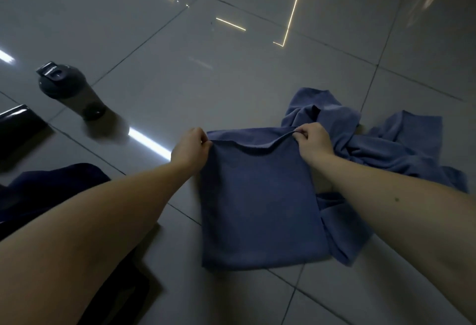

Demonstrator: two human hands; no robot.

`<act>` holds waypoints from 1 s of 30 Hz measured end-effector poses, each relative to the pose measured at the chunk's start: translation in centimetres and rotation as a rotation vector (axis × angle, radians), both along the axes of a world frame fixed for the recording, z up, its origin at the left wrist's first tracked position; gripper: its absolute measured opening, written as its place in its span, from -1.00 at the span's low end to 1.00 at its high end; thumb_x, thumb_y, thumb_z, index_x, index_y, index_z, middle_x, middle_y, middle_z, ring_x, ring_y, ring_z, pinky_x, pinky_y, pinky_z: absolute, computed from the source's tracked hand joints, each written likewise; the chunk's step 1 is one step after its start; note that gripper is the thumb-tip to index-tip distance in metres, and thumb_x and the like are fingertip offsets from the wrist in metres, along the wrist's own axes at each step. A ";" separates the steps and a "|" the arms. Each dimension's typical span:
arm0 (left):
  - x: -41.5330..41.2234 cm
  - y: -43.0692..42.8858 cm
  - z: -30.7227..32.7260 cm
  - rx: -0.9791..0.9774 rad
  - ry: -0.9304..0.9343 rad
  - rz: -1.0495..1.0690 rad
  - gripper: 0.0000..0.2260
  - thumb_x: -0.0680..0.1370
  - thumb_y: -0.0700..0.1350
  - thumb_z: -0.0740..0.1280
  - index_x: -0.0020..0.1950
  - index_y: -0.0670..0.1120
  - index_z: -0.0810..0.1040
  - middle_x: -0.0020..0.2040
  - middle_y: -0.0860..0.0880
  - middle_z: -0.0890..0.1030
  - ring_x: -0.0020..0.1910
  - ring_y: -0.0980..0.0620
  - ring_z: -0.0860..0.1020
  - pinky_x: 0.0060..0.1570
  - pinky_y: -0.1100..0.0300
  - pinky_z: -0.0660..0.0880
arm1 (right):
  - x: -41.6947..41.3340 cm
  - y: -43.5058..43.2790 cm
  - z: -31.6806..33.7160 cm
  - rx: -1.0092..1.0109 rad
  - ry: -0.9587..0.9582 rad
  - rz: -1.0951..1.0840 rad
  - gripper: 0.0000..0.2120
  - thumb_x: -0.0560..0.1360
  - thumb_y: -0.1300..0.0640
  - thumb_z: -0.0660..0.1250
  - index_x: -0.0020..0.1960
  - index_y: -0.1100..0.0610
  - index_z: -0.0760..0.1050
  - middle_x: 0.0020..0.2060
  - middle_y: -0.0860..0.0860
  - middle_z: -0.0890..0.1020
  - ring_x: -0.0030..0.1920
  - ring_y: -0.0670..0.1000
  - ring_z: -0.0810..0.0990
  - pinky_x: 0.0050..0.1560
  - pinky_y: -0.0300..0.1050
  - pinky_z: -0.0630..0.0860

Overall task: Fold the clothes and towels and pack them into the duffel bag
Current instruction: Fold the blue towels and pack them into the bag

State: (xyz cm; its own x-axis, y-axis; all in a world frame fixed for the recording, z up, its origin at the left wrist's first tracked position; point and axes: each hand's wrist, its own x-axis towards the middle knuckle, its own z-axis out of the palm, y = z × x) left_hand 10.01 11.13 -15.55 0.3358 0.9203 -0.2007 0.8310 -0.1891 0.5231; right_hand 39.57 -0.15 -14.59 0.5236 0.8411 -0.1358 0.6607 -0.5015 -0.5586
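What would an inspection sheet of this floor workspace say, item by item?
Surface: glossy grey tiled floor, light strips reflected in it.
Job's things: blue towel folded flat; crumpled blue cloth touching it on the right.
Clutter: dark bottle standing at the left; shiny black object at the left edge; dark fabric by the left arm, cannot tell what.
Grips: left hand and right hand each pinch a far corner of the towel.
Cables: nothing seen.
Surroundings: nothing seen beyond the tiles.

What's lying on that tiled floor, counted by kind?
folded blue towel, pinched by left hand and right hand: 1
crumpled blue cloth heap: 1
grey plastic shaker bottle: 1
dark navy fabric item: 1
glossy black object: 1
Total: 5
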 end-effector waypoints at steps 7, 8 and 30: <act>1.6 2.5 -2.2 -0.050 0.068 -0.318 -0.75 0.48 -0.10 0.41 0.13 -0.13 0.53 0.50 -0.12 0.36 0.39 -0.17 0.43 0.32 -0.04 0.42 | 0.7 1.7 -2.5 -0.085 -0.011 -0.041 -0.89 0.56 0.14 0.37 -0.11 0.10 0.66 0.00 0.07 0.62 0.02 0.11 0.55 0.06 -0.03 0.48; 1.8 2.7 -2.3 -0.032 0.086 -0.347 -0.72 0.48 -0.11 0.41 0.16 -0.13 0.52 0.50 -0.11 0.37 0.40 -0.17 0.41 0.31 -0.03 0.42 | 0.8 1.7 -2.7 -0.090 0.028 -0.039 -0.88 0.56 0.17 0.37 -0.08 0.16 0.67 -0.01 0.09 0.63 -0.02 0.08 0.56 -0.01 -0.07 0.47; -5.0 -3.2 2.6 -0.075 -0.053 -0.562 -0.91 0.30 -0.03 0.40 -0.31 0.02 0.51 -0.19 0.04 0.55 -0.29 0.08 0.52 -0.25 0.06 0.51 | -2.8 -7.2 3.3 0.166 0.210 0.039 -0.93 0.51 0.21 0.43 -0.16 0.16 0.64 -0.22 0.04 0.68 -0.22 -0.07 0.58 -0.22 -0.37 0.45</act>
State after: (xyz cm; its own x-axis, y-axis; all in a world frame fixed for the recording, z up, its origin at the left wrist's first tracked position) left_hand 4.99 7.95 -12.96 0.7813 0.5812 -0.2277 0.5854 -0.5556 0.5905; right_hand 36.79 -7.38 -11.32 0.4654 0.8798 -0.0963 0.5384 -0.3678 -0.7582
